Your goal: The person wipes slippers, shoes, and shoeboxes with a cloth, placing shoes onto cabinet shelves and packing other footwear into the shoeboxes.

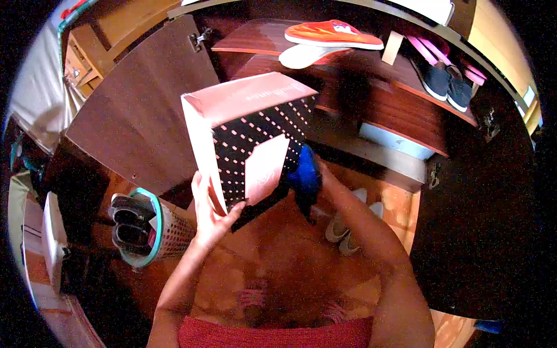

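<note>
Box [249,145]: tilted, aloft before the shelf's [249,37] left front edge.
Left hand [212,219]: grip holding box's lower corner.
Right hand [322,172]: clutching blue cloth [303,171], fingers hidden.
Risk: I'd fear slipping; one-cornered support.

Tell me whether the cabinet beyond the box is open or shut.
Open: its doors are swung outward, and beyond the box an orange shoe shows on a shelf.
</note>
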Demonstrator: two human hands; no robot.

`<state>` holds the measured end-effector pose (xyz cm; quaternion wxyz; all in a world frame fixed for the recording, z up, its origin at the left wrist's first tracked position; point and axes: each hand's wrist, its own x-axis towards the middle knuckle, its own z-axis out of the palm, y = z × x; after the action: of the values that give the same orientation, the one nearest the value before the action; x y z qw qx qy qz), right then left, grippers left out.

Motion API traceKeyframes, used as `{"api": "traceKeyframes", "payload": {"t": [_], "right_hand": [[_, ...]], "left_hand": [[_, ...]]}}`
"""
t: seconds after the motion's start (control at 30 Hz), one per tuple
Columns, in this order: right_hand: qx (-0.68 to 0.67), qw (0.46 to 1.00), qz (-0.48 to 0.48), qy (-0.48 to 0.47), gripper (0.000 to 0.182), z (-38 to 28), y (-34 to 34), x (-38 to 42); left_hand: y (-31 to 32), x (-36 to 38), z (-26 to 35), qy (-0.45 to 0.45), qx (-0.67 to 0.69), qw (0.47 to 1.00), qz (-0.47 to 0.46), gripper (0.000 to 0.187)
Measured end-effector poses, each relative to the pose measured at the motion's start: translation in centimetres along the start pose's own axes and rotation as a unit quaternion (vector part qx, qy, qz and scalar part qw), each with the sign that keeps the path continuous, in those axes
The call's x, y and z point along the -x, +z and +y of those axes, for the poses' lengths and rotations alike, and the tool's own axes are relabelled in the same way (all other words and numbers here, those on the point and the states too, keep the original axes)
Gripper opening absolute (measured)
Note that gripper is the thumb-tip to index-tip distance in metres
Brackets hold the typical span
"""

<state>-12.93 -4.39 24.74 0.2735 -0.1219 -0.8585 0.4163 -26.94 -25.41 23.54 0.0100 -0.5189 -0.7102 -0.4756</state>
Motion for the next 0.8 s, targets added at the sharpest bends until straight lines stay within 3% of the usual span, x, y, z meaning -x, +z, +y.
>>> {"api": "traceKeyframes", "payload": {"t": [0.07,0.13,0.17,0.23,0.27,0.33,0.4,0.43,0.47,0.5,0.57,0.6,0.63,0.73,0.77,0.8], "right_hand": [[0.013,0.993,0.036,-0.113,0.038,-1.0,0.4,-1.1],[0.013,0.983,0.129,-0.127,0.043,-1.9,-0.3,-2.7],[-0.150,0.981,0.032,-0.120,0.046,-1.9,-2.4,-2.8],[-0.318,0.940,-0.076,-0.100,0.048,0.5,-4.1,-1.9],[-0.435,0.899,0.013,0.048,0.044,3.4,-4.1,-0.7],[-0.533,0.818,0.099,0.193,0.040,2.7,-3.5,-1.3],[-0.191,0.961,0.058,0.191,0.037,0.3,-2.6,-1.6],[-0.008,0.983,0.034,0.180,0.038,-0.7,-2.0,-1.5],[0.039,0.994,0.060,0.077,0.038,-0.4,-0.9,-0.6],[-0.065,0.981,-0.012,0.183,0.039,-0.7,-0.6,-0.8],[-0.127,0.975,0.008,0.181,0.038,-2.0,1.2,-0.9],[-0.131,0.948,-0.030,0.289,0.036,-4.3,0.9,-1.7],[-0.173,0.940,-0.037,0.294,0.033,-4.6,1.0,-1.6],[-0.126,0.987,-0.022,0.093,0.030,-5.7,1.7,-2.3],[-0.126,0.987,-0.024,0.094,0.030,-5.4,2.3,-2.2],[-0.038,0.997,0.010,0.065,0.029,-4.6,2.9,-2.1]], "left_hand": [[-0.2,0.8,-0.4,-0.003,-0.023,0.999,-0.024,0.094],[-0.2,2.2,-1.3,-0.007,-0.029,0.999,-0.042,0.095],[-0.3,2.9,-1.3,0.010,-0.048,0.998,-0.046,0.098],[-1.1,2.9,-1.0,-0.008,-0.053,0.997,-0.051,0.098],[-1.5,3.0,-0.9,-0.023,-0.058,0.997,-0.052,0.098],[-2.4,3.0,-1.2,-0.009,-0.076,0.995,-0.057,0.095],[-3.5,2.4,-0.5,0.009,-0.149,0.986,-0.076,0.094],[-4.0,1.7,0.7,-0.008,-0.159,0.984,-0.086,0.098],[-4.4,1.4,1.1,-0.026,-0.183,0.977,-0.104,0.099],[-4.7,1.1,1.0,-0.042,-0.206,0.970,-0.122,0.101],[-4.9,0.8,0.7,-0.010,-0.253,0.955,-0.155,0.104],[-5.0,0.8,0.4,-0.017,-0.258,0.950,-0.173,0.107],[-4.7,1.0,0.2,-0.017,-0.258,0.950,-0.173,0.107],[-4.6,1.7,-0.8,-0.028,-0.282,0.948,-0.147,0.109],[-4.8,1.8,-0.7,-0.029,-0.282,0.947,-0.148,0.109],[-5.0,1.5,-0.5,-0.027,-0.280,0.949,-0.143,0.109]]}}
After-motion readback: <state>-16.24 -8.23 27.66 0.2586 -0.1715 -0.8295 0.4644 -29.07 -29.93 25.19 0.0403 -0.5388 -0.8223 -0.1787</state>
